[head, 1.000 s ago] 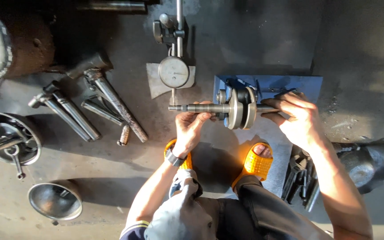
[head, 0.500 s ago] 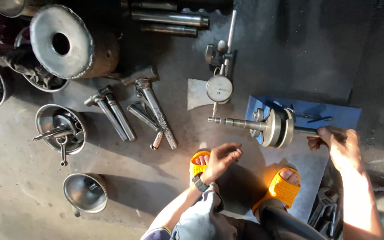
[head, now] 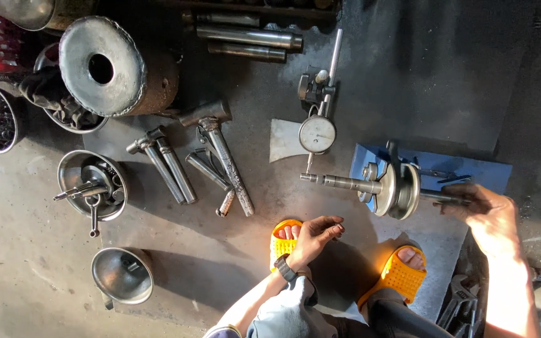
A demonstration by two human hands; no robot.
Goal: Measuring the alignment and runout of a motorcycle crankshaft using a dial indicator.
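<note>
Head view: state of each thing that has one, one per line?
crankshaft: lying level on the blue stand
right hand: grip closed on the crankshaft's right shaft end
left hand: free, loosely curled, above a sandal
dial gauge: standing behind the shaft, untouched
hammers: lying flat
funnel: mouth up

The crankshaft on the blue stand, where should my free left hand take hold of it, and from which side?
Probably the bare left shaft end, coming in from the left hand side, below and left. The crankshaft lies level, its wide round webs sit mid-length against the blue stand, and the right hand already holds the other end, so only that slim stub is open.
</note>
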